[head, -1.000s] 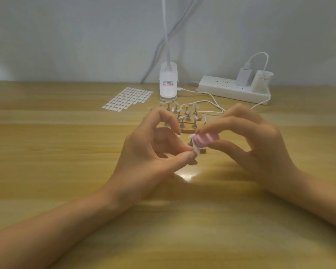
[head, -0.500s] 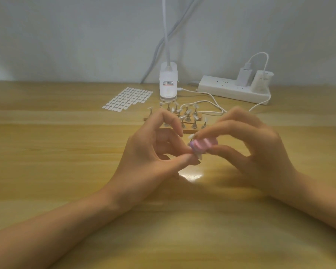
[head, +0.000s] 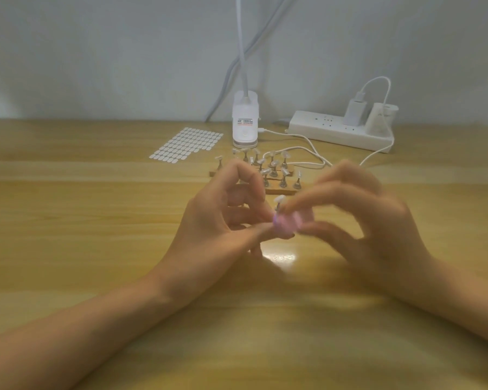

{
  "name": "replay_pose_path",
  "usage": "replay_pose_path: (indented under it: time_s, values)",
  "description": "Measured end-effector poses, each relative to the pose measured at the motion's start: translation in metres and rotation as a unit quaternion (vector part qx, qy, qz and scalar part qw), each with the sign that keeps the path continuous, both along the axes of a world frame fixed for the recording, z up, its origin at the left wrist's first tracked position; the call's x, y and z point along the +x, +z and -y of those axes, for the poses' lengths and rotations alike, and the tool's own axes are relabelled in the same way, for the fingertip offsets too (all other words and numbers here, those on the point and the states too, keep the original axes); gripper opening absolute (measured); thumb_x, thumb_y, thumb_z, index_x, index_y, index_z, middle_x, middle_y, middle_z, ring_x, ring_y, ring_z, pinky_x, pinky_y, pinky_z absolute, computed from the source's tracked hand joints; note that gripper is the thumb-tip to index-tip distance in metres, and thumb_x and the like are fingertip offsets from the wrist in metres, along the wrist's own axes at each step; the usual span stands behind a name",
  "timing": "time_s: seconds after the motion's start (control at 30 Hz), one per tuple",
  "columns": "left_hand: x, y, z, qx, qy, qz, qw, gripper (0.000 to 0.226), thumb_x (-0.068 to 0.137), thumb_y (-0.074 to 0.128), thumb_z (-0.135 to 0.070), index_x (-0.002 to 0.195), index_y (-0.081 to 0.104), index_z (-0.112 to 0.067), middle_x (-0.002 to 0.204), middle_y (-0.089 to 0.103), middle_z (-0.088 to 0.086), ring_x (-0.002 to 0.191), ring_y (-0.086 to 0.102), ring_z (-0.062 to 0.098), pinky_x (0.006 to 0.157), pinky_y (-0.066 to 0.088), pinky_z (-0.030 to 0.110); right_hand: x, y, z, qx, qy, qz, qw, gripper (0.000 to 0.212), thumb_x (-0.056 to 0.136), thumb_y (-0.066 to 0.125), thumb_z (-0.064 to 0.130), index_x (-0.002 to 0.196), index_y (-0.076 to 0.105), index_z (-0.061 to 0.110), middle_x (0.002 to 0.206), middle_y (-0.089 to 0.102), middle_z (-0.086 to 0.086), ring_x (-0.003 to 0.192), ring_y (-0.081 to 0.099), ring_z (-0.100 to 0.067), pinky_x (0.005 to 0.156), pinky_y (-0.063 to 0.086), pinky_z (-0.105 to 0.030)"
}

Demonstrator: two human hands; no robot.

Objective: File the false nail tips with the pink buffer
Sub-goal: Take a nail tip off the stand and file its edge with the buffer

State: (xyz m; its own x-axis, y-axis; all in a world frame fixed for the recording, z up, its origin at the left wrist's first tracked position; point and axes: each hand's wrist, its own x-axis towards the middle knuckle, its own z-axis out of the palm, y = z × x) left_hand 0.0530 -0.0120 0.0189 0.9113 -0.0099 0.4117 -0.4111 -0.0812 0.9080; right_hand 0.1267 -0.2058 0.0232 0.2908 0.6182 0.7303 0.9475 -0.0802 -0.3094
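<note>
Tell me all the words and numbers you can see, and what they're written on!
Label on the white lamp base: red and dark print, too small to read.
Power strip: tiny marks by the sockets, too blurred to read.
Sheet of white stickers: no writing shows.
Pink buffer: motion-blurred, no writing shows.
So there is no text here that can be quoted.

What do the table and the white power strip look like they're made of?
Table: wood or wood-look laminate, lengthwise grain stripes, semi-gloss judging by the bright reflection. Power strip: probably moulded plastic, smooth plain white casing.
</note>
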Motion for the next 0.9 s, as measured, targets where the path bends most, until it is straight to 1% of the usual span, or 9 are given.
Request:
replay_pose_path:
  time_s: [0.07, 0.2, 0.33, 0.43, 0.53, 0.6, 0.73, 0.83, 0.9]
  values:
    - [0.001, -0.001, 0.0, 0.006, -0.001, -0.002, 1.0, 0.036, 0.071, 0.082, -0.019, 0.086, 0.05, -0.028, 0.074, 0.068, -0.003, 0.066, 0.071, 0.015, 0.053, 0.052, 0.024, -0.002, -0.002, -0.001, -0.011, 0.023, 0.007, 1.0, 0.019, 0.092, 0.071, 0.014, 0.109, 0.068, 0.021, 0.09, 0.059, -0.006, 0.086, 0.06, -0.014, 0.083, 0.049, -0.024]
    - [-0.001, 0.001, 0.0, -0.014, -0.007, -0.002, 1.0, 0.037, 0.072, 0.083, -0.02, 0.084, 0.048, -0.025, 0.074, 0.068, 0.0, 0.076, 0.077, 0.027, 0.049, 0.05, 0.021, 0.005, 0.001, 0.0, 0.013, -0.017, -0.016, 1.0, 0.016, 0.091, 0.071, 0.017, 0.106, 0.066, 0.019, 0.087, 0.059, -0.007, 0.084, 0.06, -0.019, 0.079, 0.049, -0.029]
    - [-0.001, 0.0, 0.002, -0.001, -0.011, -0.002, 1.0, 0.039, 0.075, 0.084, -0.015, 0.083, 0.047, -0.026, 0.072, 0.067, -0.003, 0.067, 0.072, 0.019, 0.05, 0.049, 0.022, 0.003, -0.002, -0.001, 0.0, 0.009, 0.005, 1.0, 0.019, 0.092, 0.067, 0.014, 0.109, 0.064, 0.021, 0.089, 0.059, -0.009, 0.086, 0.058, -0.017, 0.082, 0.048, -0.022]
    - [-0.002, 0.002, 0.002, -0.012, -0.01, -0.001, 1.0, 0.042, 0.075, 0.085, -0.01, 0.082, 0.046, -0.025, 0.074, 0.071, 0.004, 0.077, 0.076, 0.033, 0.05, 0.049, 0.021, 0.009, -0.001, 0.002, 0.008, -0.031, -0.02, 0.999, 0.016, 0.092, 0.071, 0.015, 0.106, 0.065, 0.02, 0.087, 0.059, -0.008, 0.085, 0.059, -0.019, 0.081, 0.048, -0.027]
    - [-0.004, 0.002, 0.004, -0.014, -0.022, 0.012, 1.0, 0.036, 0.075, 0.081, -0.016, 0.083, 0.048, -0.028, 0.078, 0.071, 0.011, 0.078, 0.076, 0.034, 0.051, 0.051, 0.021, 0.008, -0.004, 0.0, 0.009, -0.021, -0.01, 1.0, 0.016, 0.093, 0.067, 0.015, 0.108, 0.065, 0.02, 0.089, 0.059, -0.007, 0.088, 0.058, -0.015, 0.084, 0.044, -0.019]
    - [-0.004, 0.001, 0.004, -0.02, -0.029, 0.008, 0.999, 0.034, 0.076, 0.08, -0.017, 0.085, 0.049, -0.027, 0.08, 0.072, 0.01, 0.079, 0.077, 0.033, 0.053, 0.052, 0.021, 0.012, -0.007, 0.0, 0.003, -0.036, -0.024, 0.999, 0.013, 0.094, 0.068, 0.014, 0.106, 0.067, 0.018, 0.091, 0.059, -0.006, 0.089, 0.06, -0.011, 0.084, 0.045, -0.018]
    - [-0.005, 0.002, 0.005, -0.026, -0.031, 0.001, 0.999, 0.035, 0.082, 0.081, -0.015, 0.101, 0.053, -0.025, 0.09, 0.074, 0.008, 0.087, 0.077, 0.031, 0.059, 0.057, 0.026, 0.03, -0.005, 0.005, 0.043, -0.089, -0.114, 0.989, 0.01, 0.095, 0.07, 0.017, 0.105, 0.067, 0.016, 0.1, 0.066, -0.004, 0.092, 0.065, -0.014, 0.083, 0.053, -0.03]
    - [-0.002, 0.006, 0.002, -0.012, -0.009, 0.021, 1.0, 0.034, 0.09, 0.073, -0.011, 0.114, 0.051, -0.017, 0.096, 0.072, 0.01, 0.093, 0.077, 0.024, 0.065, 0.061, 0.029, 0.039, -0.003, 0.009, 0.106, -0.097, -0.255, 0.956, 0.012, 0.092, 0.071, 0.025, 0.103, 0.068, 0.02, 0.1, 0.07, 0.003, 0.094, 0.067, -0.012, 0.084, 0.055, -0.027]
    - [0.002, 0.014, -0.002, 0.007, 0.01, 0.035, 0.999, 0.036, 0.09, 0.07, -0.013, 0.119, 0.05, -0.016, 0.095, 0.07, 0.009, 0.096, 0.076, 0.022, 0.069, 0.062, 0.03, 0.042, -0.004, 0.01, 0.116, -0.096, -0.295, 0.943, 0.014, 0.091, 0.072, 0.026, 0.103, 0.069, 0.019, 0.099, 0.071, 0.005, 0.094, 0.067, -0.011, 0.083, 0.054, -0.022]
